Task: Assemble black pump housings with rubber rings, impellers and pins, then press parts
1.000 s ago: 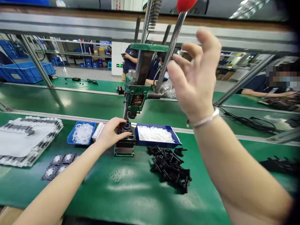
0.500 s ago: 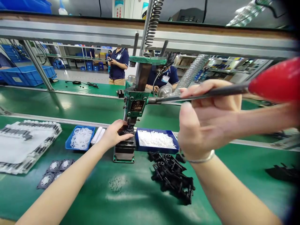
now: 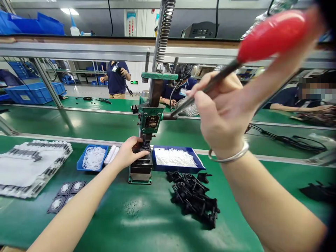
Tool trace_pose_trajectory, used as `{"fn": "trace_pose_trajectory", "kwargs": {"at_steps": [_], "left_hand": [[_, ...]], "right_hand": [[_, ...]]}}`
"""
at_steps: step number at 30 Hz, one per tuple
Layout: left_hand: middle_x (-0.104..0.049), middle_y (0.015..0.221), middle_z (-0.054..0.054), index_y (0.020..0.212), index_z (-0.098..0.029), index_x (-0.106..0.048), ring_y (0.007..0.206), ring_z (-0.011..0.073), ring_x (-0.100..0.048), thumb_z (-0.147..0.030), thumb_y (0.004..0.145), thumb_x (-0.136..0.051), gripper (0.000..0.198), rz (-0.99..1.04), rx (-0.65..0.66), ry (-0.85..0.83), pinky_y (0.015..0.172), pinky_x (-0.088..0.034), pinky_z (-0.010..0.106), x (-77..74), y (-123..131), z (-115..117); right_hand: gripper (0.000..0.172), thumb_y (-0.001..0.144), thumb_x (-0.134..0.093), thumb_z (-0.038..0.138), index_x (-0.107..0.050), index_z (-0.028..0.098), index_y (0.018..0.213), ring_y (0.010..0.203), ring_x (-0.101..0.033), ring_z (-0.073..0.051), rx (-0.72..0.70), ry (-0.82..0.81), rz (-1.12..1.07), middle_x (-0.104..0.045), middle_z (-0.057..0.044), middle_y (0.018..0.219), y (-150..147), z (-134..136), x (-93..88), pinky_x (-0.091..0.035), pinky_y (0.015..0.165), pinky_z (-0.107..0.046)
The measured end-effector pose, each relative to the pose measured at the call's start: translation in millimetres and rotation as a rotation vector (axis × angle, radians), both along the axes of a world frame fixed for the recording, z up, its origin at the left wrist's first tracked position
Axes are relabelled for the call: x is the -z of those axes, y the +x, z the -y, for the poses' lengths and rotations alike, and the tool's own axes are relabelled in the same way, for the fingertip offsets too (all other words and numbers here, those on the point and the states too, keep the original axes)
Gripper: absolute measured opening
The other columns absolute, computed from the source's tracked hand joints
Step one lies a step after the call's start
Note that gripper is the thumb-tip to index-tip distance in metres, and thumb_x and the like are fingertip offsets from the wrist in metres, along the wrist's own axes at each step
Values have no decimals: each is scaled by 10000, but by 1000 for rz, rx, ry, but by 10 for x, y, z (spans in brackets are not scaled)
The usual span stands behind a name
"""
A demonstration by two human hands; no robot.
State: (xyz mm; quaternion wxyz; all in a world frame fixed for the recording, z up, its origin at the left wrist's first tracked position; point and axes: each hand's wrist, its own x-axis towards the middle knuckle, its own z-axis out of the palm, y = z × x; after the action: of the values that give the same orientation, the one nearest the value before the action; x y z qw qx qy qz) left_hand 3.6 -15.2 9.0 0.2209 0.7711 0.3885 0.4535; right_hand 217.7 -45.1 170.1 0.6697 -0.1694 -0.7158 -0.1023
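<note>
A green hand press (image 3: pixel 150 120) stands on the green bench. My left hand (image 3: pixel 127 153) is closed around a small black part (image 3: pixel 143 151) seated on the press base, right under the ram. My right hand (image 3: pixel 223 110) is wrapped round the metal lever (image 3: pixel 210 85), whose red knob (image 3: pixel 271 35) points up and to the right. Just right of the press is a blue tray of white pieces (image 3: pixel 175 158), and in front of that tray lies a heap of black plastic parts (image 3: pixel 194 197).
A smaller blue tray of white rings (image 3: pixel 93 158) and white blocks (image 3: pixel 111 154) sit left of the press. Flat black-and-white parts (image 3: pixel 65 194) and stacked sheets (image 3: pixel 28 166) lie far left. More black parts (image 3: pixel 319 190) lie at the right edge. Other people work behind the conveyor.
My right hand took hold of the lever, swung it down to about level, and has now let it rise halfway. My left hand stayed on the black part.
</note>
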Motion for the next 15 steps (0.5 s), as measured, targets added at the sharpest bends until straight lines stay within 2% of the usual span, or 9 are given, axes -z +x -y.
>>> {"fn": "trace_pose_trajectory", "kwargs": {"at_steps": [2, 3, 4, 6, 8, 9, 11, 12, 15], "left_hand": [[-637, 1005, 54, 1037, -178, -599, 911, 202, -678, -344, 782, -767, 348, 16, -34, 3, 765, -602, 330, -7, 31, 101], [-636, 1021, 57, 1055, -180, -588, 934, 206, -675, -333, 787, -764, 355, 23, -54, 8, 786, -599, 337, -7, 49, 171], [-636, 1041, 62, 1080, -184, -577, 964, 212, -668, -318, 795, -759, 364, 29, -74, 13, 815, -593, 350, -4, 71, 251], [-637, 1083, 74, 1140, -194, -548, 1010, 226, -652, -301, 817, -739, 390, 20, -119, 55, 864, -575, 378, 11, 127, 423], [-641, 1083, 80, 1190, -204, -519, 1010, 237, -649, -297, 846, -710, 404, -28, -171, 165, 864, -563, 381, 40, 209, 577], [-646, 1061, 80, 1206, -206, -509, 989, 237, -653, -293, 862, -693, 399, -61, -199, 238, 845, -561, 368, 60, 261, 636], [-652, 1001, 76, 1231, -210, -496, 921, 230, -665, -283, 893, -657, 382, -123, -247, 380, 792, -557, 336, 109, 383, 712], [-653, 986, 75, 1246, -213, -491, 901, 229, -668, -276, 903, -643, 380, -140, -258, 427, 775, -553, 326, 138, 451, 732], [-655, 1062, 97, 1341, -223, -448, 954, 245, -671, -251, 923, -611, 450, -168, -226, 491, 790, -549, 329, 255, 660, 749]], "right_hand": [[648, 919, -609, 193, -287, 420, 1433, 936, -603, -118, -21, -133, 50, -182, -8, 1560, 54, 26, -67, -568, 897, -351], [705, 907, -629, 214, -244, 391, 1471, 991, -608, -141, -24, -206, 64, -206, -39, 1563, 62, 55, -10, -553, 946, -372], [748, 903, -637, 237, -204, 361, 1500, 1029, -608, -164, -24, -287, 86, -316, -71, 1509, 54, 95, 109, -543, 972, -392], [799, 894, -651, 276, -173, 302, 1533, 1035, -617, -205, -3, -506, 175, -527, -97, 1279, -6, 209, 498, -553, 957, -425], [854, 852, -705, 327, -198, 273, 1536, 944, -636, -227, 40, -730, 288, -556, -119, 1204, -100, 358, 968, -599, 838, -428], [860, 831, -728, 329, -223, 258, 1523, 964, -634, -249, 61, -803, 304, -553, -132, 1212, -148, 440, 1183, -600, 833, -444], [742, 831, -718, 299, -314, 219, 1449, 1018, -625, -275, 114, -867, 241, -548, -147, 1203, -219, 602, 1501, -588, 865, -462], [643, 842, -693, 275, -362, 203, 1388, 1026, -624, -275, 144, -883, 193, -554, -144, 1178, -234, 670, 1598, -583, 875, -459], [403, 849, -637, 235, -455, 186, 1205, 951, -641, -244, 248, -875, 109, -571, -109, 1070, -125, 757, 1714, -591, 821, -407]]}}
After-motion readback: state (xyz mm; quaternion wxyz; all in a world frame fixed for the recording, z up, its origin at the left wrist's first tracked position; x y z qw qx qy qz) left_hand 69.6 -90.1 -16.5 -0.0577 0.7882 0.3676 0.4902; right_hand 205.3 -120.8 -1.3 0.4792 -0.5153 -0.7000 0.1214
